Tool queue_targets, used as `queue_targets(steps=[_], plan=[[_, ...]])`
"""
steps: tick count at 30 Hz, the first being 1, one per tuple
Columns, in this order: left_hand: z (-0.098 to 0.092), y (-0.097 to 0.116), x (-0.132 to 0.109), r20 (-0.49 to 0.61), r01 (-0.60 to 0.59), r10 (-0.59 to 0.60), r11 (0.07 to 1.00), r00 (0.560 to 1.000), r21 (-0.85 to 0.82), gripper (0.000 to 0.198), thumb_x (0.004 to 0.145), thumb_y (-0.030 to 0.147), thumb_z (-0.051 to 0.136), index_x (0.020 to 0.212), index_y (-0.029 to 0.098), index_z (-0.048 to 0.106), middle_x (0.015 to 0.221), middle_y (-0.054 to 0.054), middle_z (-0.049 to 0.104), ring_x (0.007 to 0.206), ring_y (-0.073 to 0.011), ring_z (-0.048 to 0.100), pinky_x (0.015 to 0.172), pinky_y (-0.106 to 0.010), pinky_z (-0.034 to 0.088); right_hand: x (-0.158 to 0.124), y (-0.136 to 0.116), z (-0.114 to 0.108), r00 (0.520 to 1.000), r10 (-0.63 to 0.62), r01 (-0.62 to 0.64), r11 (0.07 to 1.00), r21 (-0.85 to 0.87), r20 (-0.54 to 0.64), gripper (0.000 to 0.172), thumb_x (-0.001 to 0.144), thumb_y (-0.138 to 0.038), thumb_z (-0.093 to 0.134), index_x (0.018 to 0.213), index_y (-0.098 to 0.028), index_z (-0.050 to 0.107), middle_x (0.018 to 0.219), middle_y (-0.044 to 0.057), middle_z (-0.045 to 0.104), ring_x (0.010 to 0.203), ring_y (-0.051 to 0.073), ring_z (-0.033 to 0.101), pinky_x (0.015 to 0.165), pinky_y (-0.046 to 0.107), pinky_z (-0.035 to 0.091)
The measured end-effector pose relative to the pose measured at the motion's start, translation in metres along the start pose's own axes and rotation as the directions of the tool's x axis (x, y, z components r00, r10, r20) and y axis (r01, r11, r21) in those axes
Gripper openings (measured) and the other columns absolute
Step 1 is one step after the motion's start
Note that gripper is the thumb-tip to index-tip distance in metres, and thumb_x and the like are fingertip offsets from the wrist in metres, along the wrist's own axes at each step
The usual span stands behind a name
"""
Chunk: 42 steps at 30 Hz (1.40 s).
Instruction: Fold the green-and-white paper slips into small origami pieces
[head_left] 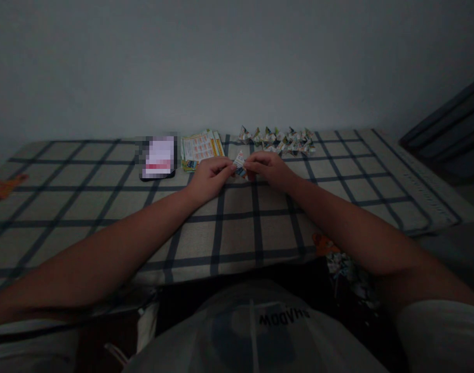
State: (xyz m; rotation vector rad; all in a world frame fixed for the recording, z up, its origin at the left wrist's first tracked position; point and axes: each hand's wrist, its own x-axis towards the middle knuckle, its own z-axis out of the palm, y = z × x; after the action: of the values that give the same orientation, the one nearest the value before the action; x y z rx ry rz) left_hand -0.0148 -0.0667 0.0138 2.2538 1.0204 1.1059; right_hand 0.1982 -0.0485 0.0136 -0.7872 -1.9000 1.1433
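Observation:
A small folded piece of printed paper [240, 165] is pinched between my two hands just above the checked cloth [256, 228]. My left hand [210, 175] grips its left side with closed fingers. My right hand [268, 168] holds its right side, fingers curled round it. Behind my hands, a row of several folded paper pieces [277, 139] lies near the far edge. A stack of flat printed sheets [201, 148] rests left of that row.
A phone with a lit screen [158, 158] lies left of the sheets. An orange print [3, 187] shows on the cloth at far left. More folded papers [343, 267] sit by my right elbow. A dark object [450, 129] stands at far right, a plain wall behind.

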Motion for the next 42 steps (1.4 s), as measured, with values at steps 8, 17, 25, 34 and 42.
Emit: queue_targets(steps=[8, 17, 25, 34, 42], plan=[[-0.001, -0.003, 0.001, 0.011, -0.006, 0.006, 1.0, 1.0, -0.004, 0.036, 0.093, 0.041, 0.051, 0.067, 0.019, 0.063, 0.067, -0.002, 0.062, 0.069, -0.0165, 0.059, 0.069, -0.03, 0.044, -0.001, 0.003, -0.001, 0.999, -0.037, 0.04, 0.992, -0.117, 0.03, 0.05, 0.088, -0.065, 0.06, 0.071, -0.017, 0.062, 0.062, -0.001, 0.06, 0.059, 0.01, 0.052, 0.06, 0.025, 0.042], [0.002, -0.004, 0.001, 0.029, 0.021, -0.021, 1.0, 0.999, -0.006, 0.043, 0.097, 0.051, 0.049, 0.07, 0.019, 0.061, 0.067, -0.001, 0.06, 0.068, -0.016, 0.056, 0.067, -0.028, 0.042, 0.0, -0.001, -0.004, 0.992, -0.117, 0.123, 0.961, -0.248, 0.04, 0.045, 0.093, -0.056, 0.055, 0.07, -0.018, 0.058, 0.064, -0.001, 0.057, 0.061, 0.011, 0.048, 0.06, 0.026, 0.037], [0.002, -0.006, 0.001, 0.089, -0.056, 0.054, 0.998, 0.995, 0.02, 0.039, 0.097, 0.044, 0.05, 0.074, 0.017, 0.066, 0.069, -0.002, 0.063, 0.069, -0.015, 0.058, 0.067, -0.027, 0.041, -0.001, 0.006, -0.003, 0.991, -0.064, 0.085, 0.978, -0.189, 0.113, 0.049, 0.095, -0.061, 0.05, 0.071, -0.019, 0.055, 0.063, -0.002, 0.056, 0.06, 0.011, 0.051, 0.059, 0.025, 0.038], [0.004, -0.01, 0.002, 0.08, -0.04, 0.04, 0.999, 0.996, -0.003, 0.037, 0.095, 0.044, 0.053, 0.076, 0.016, 0.069, 0.067, -0.001, 0.063, 0.065, -0.0135, 0.056, 0.062, -0.025, 0.039, 0.0, 0.002, -0.005, 0.994, -0.088, 0.101, 0.963, -0.249, 0.062, 0.055, 0.095, -0.063, 0.051, 0.063, -0.018, 0.055, 0.061, -0.001, 0.057, 0.061, 0.011, 0.052, 0.062, 0.026, 0.039], [0.003, -0.007, 0.001, 0.138, -0.038, 0.041, 0.999, 0.99, -0.03, 0.038, 0.095, 0.042, 0.054, 0.069, 0.016, 0.064, 0.062, 0.0, 0.059, 0.061, -0.0127, 0.053, 0.06, -0.026, 0.039, -0.001, 0.006, 0.0, 1.0, 0.022, -0.016, 0.972, -0.236, 0.021, 0.067, 0.095, -0.074, 0.035, 0.063, -0.019, 0.054, 0.055, -0.001, 0.055, 0.053, 0.011, 0.049, 0.059, 0.028, 0.039]])
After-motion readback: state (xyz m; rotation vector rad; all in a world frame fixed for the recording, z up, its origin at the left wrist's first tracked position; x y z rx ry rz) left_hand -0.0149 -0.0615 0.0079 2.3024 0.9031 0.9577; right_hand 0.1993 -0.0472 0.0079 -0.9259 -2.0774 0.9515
